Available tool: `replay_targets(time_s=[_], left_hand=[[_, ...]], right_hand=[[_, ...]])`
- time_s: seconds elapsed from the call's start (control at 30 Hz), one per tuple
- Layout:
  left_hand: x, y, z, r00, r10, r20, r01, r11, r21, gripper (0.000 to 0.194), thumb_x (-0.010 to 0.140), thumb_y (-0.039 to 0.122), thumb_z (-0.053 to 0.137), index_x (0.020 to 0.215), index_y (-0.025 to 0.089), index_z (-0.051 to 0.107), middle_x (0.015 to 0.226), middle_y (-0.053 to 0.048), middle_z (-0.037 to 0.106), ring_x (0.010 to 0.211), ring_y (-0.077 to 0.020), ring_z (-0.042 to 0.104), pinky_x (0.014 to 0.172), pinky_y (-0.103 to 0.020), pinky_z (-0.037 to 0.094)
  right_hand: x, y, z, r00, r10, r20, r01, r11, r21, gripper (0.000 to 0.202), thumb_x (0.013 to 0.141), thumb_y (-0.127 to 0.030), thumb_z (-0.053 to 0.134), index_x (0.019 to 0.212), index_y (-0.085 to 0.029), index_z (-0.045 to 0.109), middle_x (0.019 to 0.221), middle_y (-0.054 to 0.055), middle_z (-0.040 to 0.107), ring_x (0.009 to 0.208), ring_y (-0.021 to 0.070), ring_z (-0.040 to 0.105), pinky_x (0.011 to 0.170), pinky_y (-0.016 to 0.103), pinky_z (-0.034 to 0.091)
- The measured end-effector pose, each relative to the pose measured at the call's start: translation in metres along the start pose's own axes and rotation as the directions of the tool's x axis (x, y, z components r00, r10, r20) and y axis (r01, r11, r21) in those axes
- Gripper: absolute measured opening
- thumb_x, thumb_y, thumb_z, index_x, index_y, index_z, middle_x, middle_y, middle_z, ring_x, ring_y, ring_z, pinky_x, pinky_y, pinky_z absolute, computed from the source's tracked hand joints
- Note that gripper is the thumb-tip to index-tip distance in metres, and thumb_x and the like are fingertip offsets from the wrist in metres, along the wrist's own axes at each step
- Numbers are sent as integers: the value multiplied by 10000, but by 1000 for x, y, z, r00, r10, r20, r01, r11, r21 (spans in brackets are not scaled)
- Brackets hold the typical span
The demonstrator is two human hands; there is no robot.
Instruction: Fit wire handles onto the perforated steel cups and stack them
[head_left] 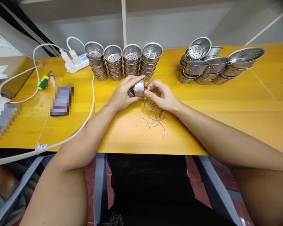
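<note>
A small perforated metal cup [139,87] lies tipped on its side in my left hand [123,93], its rim turned to the right. The fingers and thumb of that hand wrap round it. My right hand [160,94] is at the cup's rim, thumb and forefinger pinched close together; what they hold, if anything, is too small to make out. Below both hands, several thin curved wire handles [155,117] lie loose in a heap on the yellow table [122,135].
Stacks of perforated metal cups [132,53] stand in a row behind my hands. More cups [212,66] are piled at the back right. To the left are a phone [62,101], a power strip [77,63], a yellow-green screwdriver [42,82] and a white cable [92,106] crossing my left arm.
</note>
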State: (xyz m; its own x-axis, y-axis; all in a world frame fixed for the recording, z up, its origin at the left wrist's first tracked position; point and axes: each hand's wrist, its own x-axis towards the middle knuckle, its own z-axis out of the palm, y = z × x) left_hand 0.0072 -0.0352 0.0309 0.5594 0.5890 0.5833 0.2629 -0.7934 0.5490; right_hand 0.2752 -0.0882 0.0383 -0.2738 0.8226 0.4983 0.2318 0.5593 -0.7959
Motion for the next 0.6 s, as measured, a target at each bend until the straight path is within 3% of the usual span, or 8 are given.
replay_targets(time_s=[0.07, 0.23, 0.6], left_hand=[[0, -2, 0, 1000, 15, 10, -15, 1000, 5, 992, 1049, 986, 808, 1852, 424, 656, 1678, -113, 762, 1576, -379, 741, 1400, -591, 589], [0, -2, -2, 999, 35, 29, -36, 999, 26, 928, 1086, 938, 794, 1855, 439, 656, 1687, -107, 758, 1578, -383, 740, 1392, -583, 586], [2, -2, -8, 999, 24, 27, -25, 999, 38, 908, 1047, 878, 894, 1828, 466, 681, 1707, -87, 773, 1583, -384, 749, 1403, -604, 598]], right_hand=[[1, -1, 0, 999, 41, -5, -41, 996, 80, 737, 999, -983, 933, 1001, -274, 735, 1072, 74, 740, 1040, 267, 679, 984, 468, 580], [1, -2, -2, 988, 150, 45, -156, 957, 244, 781, 848, -966, 1074, 989, -277, 733, 1041, 51, 731, 966, 242, 659, 900, 415, 600], [4, -1, -7, 988, 126, 90, -148, 937, 316, 714, 884, -842, 1126, 978, -256, 730, 1076, 58, 743, 989, 212, 668, 909, 372, 598]])
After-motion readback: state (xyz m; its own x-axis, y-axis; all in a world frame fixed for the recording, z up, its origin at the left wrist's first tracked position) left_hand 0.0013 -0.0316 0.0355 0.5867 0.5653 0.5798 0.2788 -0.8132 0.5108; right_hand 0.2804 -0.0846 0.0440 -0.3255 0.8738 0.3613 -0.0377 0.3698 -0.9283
